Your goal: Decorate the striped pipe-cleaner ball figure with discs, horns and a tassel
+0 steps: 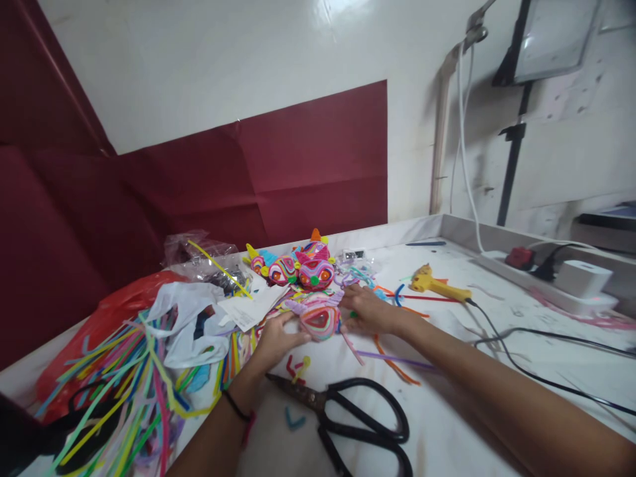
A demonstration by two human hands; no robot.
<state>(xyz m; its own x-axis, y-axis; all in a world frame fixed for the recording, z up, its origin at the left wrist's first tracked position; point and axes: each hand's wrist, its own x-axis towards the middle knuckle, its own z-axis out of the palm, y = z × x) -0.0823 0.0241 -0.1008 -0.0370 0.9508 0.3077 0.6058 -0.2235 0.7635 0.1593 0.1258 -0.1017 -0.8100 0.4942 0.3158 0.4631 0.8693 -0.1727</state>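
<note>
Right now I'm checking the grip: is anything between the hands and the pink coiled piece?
Nothing visible. The left hand and right hand both touch the pink coiled piece from either side. The scissors lie nearer the camera, the glue gun off to the right.

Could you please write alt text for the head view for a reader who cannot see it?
Both hands, left hand and right hand, hold a pink coiled craft piece on a white table, with black scissors nearer, pipe cleaners left, and a yellow glue gun right.
</note>
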